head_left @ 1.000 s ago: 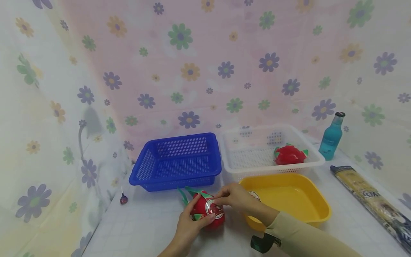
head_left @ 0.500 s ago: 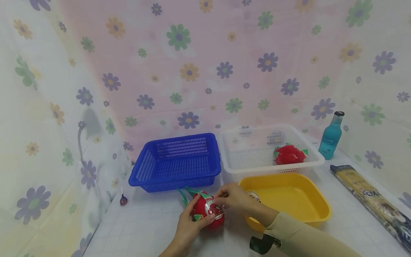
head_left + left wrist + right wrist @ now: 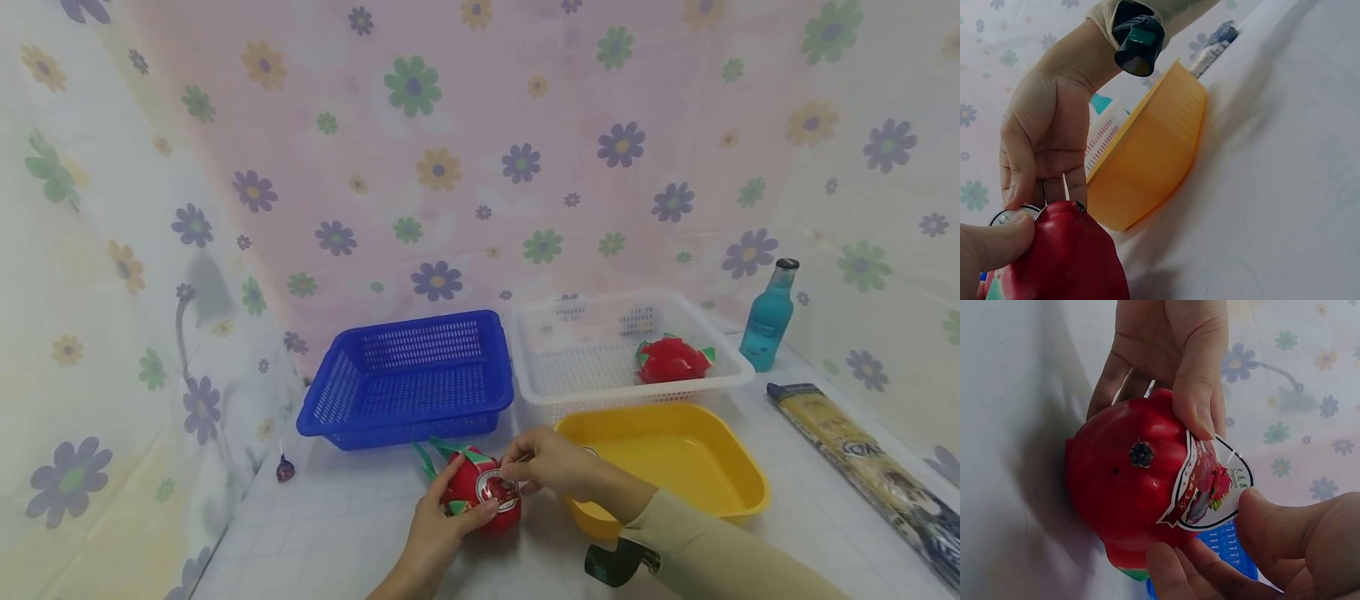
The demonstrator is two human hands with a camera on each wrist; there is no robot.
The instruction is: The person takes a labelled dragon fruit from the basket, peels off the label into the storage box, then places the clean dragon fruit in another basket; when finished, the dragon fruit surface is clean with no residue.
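Head view: near six o'clock we see the left hand (image 3: 438,523) holding a red dragon fruit (image 3: 1119,481) over the bench (image 3: 337,533), the right hand (image 3: 555,462) pinching the edge of its label (image 3: 1213,487). From the fruit, we find a blue basket (image 3: 420,430) at eleven o'clock, a white basket (image 3: 577,371) at two, a yellow tray (image 3: 667,458) at three.

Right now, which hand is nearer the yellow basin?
Right hand: beside the yellow basin's left end. The left hand is farther left, gripping the dragon fruit.
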